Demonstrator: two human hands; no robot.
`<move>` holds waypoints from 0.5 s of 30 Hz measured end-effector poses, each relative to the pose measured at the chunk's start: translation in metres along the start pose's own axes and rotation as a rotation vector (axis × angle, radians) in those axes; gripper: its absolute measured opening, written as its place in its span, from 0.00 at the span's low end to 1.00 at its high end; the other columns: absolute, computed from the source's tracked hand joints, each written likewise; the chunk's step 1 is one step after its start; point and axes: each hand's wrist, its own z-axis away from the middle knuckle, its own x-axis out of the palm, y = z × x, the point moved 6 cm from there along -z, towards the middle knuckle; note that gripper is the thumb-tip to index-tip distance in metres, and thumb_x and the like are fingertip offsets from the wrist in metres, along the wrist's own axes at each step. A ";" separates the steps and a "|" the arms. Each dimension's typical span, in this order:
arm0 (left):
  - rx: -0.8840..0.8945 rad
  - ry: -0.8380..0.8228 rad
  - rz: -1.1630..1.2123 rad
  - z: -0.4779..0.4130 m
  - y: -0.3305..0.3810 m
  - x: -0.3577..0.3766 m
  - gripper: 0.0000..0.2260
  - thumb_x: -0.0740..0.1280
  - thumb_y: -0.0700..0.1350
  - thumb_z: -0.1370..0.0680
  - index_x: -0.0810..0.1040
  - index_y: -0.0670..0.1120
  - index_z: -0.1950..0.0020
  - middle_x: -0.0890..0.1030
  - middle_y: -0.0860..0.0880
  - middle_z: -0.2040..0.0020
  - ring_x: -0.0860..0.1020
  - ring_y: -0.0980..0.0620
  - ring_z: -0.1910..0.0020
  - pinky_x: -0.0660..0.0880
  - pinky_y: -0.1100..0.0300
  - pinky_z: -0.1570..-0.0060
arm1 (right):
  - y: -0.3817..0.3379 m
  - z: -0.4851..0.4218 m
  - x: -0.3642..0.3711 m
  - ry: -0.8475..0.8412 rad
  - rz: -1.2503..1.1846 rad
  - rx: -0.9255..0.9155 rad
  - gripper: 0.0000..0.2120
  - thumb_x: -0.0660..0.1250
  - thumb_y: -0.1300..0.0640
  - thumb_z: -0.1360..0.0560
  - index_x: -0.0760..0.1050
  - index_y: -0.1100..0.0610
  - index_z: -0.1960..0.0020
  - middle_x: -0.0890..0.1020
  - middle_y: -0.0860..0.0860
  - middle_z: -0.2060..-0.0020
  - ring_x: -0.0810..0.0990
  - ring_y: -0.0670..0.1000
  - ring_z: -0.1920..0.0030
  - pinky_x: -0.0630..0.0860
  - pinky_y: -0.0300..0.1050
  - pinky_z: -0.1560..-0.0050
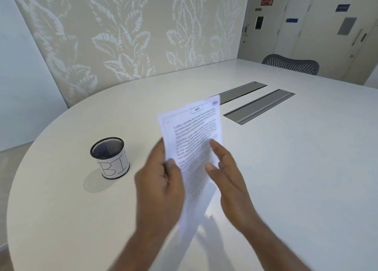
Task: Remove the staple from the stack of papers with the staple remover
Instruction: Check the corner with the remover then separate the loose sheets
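A stack of printed white papers (192, 135) is held up off the white table (286, 178), tilted with its top edge away from me. My left hand (161, 180) grips the stack's left edge, thumb on the front. My right hand (225, 172) lies against the front of the pages with fingers straight. No staple remover is in view, and I cannot make out the staple in the blurred page.
A black mesh cup (109, 157) with a paper label reading "BIN" stands on the table to the left of my hands. Two grey cable hatches (257, 107) are set into the tabletop beyond the papers. A dark chair back (290, 64) shows at the far edge.
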 end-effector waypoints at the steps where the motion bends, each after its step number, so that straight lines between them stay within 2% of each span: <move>1: -0.082 -0.014 0.144 -0.010 -0.009 -0.004 0.23 0.59 0.31 0.25 0.80 0.52 0.39 0.86 0.64 0.56 0.82 0.68 0.58 0.75 0.73 0.56 | 0.030 0.041 0.051 -0.082 0.142 0.076 0.32 0.67 0.37 0.27 0.63 0.44 0.27 0.67 0.33 0.29 0.62 0.25 0.33 0.60 0.21 0.38; 3: -0.276 -0.009 0.365 -0.031 -0.037 -0.015 0.23 0.59 0.26 0.24 0.80 0.52 0.44 0.88 0.58 0.58 0.85 0.62 0.58 0.79 0.66 0.54 | 0.048 0.056 0.069 -0.170 0.168 0.114 0.34 0.71 0.36 0.30 0.63 0.44 0.29 0.70 0.35 0.31 0.66 0.25 0.36 0.65 0.29 0.36; 5: -0.472 -0.019 0.472 -0.046 -0.069 -0.023 0.24 0.57 0.24 0.22 0.81 0.50 0.46 0.86 0.52 0.62 0.86 0.57 0.60 0.81 0.60 0.54 | 0.073 0.050 0.068 -0.215 0.048 0.249 0.29 0.73 0.42 0.30 0.70 0.48 0.32 0.77 0.42 0.35 0.76 0.38 0.37 0.72 0.45 0.33; 6: -0.546 -0.033 0.506 -0.052 -0.083 -0.027 0.23 0.55 0.24 0.21 0.82 0.48 0.45 0.87 0.51 0.61 0.86 0.56 0.59 0.82 0.60 0.56 | 0.081 0.043 0.064 -0.267 0.011 0.310 0.26 0.74 0.46 0.29 0.73 0.52 0.34 0.81 0.46 0.37 0.79 0.45 0.38 0.74 0.49 0.33; 9: -0.689 -0.085 0.518 -0.059 -0.120 -0.036 0.21 0.54 0.25 0.20 0.79 0.41 0.37 0.89 0.52 0.55 0.87 0.56 0.57 0.83 0.64 0.60 | 0.096 0.055 0.076 -0.384 -0.041 0.370 0.18 0.73 0.53 0.27 0.80 0.59 0.40 0.85 0.53 0.43 0.83 0.54 0.42 0.78 0.51 0.39; 11: -0.736 -0.066 0.466 -0.059 -0.140 -0.045 0.21 0.54 0.25 0.20 0.78 0.40 0.34 0.89 0.50 0.52 0.87 0.56 0.57 0.83 0.64 0.61 | 0.102 0.054 0.073 -0.316 -0.035 0.379 0.13 0.73 0.57 0.26 0.81 0.62 0.44 0.86 0.57 0.47 0.85 0.56 0.46 0.80 0.49 0.44; 13: -0.765 -0.070 0.391 -0.057 -0.159 -0.050 0.22 0.55 0.25 0.20 0.78 0.41 0.33 0.86 0.47 0.47 0.86 0.54 0.53 0.83 0.61 0.56 | 0.104 0.056 0.066 -0.244 -0.050 0.408 0.10 0.72 0.60 0.25 0.81 0.65 0.47 0.87 0.61 0.51 0.85 0.57 0.52 0.81 0.48 0.50; 15: -0.786 -0.093 0.326 -0.050 -0.173 -0.052 0.22 0.55 0.25 0.20 0.80 0.43 0.37 0.86 0.48 0.47 0.85 0.53 0.51 0.81 0.56 0.48 | 0.103 0.063 0.062 -0.233 -0.043 0.425 0.06 0.72 0.62 0.25 0.81 0.63 0.50 0.87 0.60 0.55 0.86 0.55 0.57 0.81 0.45 0.57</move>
